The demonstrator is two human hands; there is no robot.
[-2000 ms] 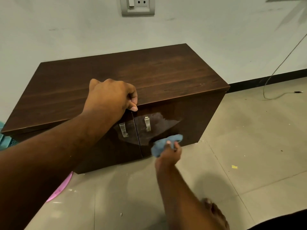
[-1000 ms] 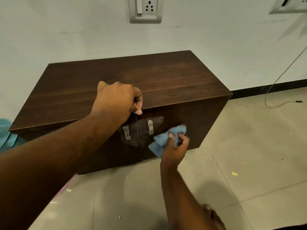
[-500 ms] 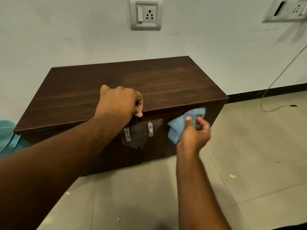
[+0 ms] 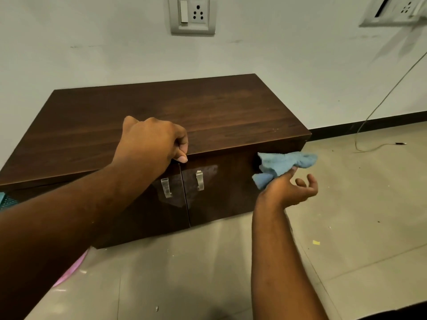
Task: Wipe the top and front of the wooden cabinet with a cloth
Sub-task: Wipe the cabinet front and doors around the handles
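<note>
- One wooden cabinet (image 4: 208, 116) on the floor against the wall, its two doors facing me, so top and front are both within my reach.
- My left hand (image 4: 150, 140) is fisted on the top's front edge, I'd say to brace; that grip holds nothing.
- My right hand (image 4: 288, 190) is palm-up at the front's upper right corner, fingers loosely spread.
- One blue cloth (image 4: 282, 163) draped over those fingertips, barely gripped.
- Two metal handles (image 4: 199, 180), one per door.

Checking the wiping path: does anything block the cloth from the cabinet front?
Nothing visible. The right hand holds the cloth at the right door's upper corner. The left hand rests higher, on the top edge.
</note>
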